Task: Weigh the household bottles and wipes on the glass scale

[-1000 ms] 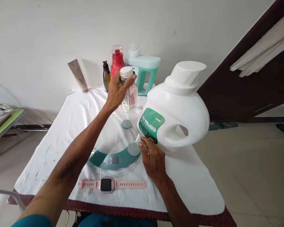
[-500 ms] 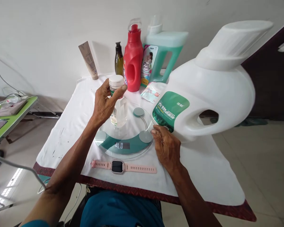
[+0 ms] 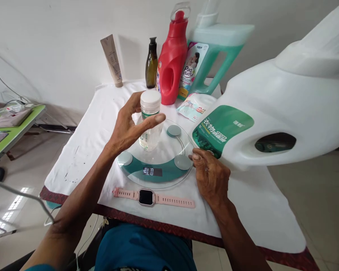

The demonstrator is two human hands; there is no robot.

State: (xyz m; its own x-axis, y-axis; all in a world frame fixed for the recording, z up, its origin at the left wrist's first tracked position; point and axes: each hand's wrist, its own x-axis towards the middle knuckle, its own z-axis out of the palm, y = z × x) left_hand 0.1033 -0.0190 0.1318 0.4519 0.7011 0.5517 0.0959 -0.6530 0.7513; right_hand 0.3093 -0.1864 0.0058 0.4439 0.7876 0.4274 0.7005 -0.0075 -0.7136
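My left hand [image 3: 128, 128] hovers over a round glass bathroom scale [image 3: 155, 167] with a teal band and a lit display. A small clear bottle [image 3: 149, 124] with a white cap stands on the scale. The hand's fingers are spread beside the cap, and the thumb stretches across the bottle's front in a loose hold. My right hand [image 3: 211, 177] is closed on the bottom of a large white detergent jug [image 3: 271, 113] with a green label. The jug is lifted off the table, tilted to the right and close to the camera.
A pink smartwatch [image 3: 154, 197] lies flat near the front edge of the white-clothed table [image 3: 81, 150]. At the back stand a beige tube [image 3: 111, 60], a dark pump bottle [image 3: 151, 64], a red bottle [image 3: 172, 60] and a teal jug [image 3: 214, 52]. A sachet [image 3: 193, 107] lies by them. A green table [image 3: 11, 128] is at left.
My left hand brought the small bottle down onto the scale and its fingers have loosened from the cap. The white jug has tilted further and come closer to the camera.
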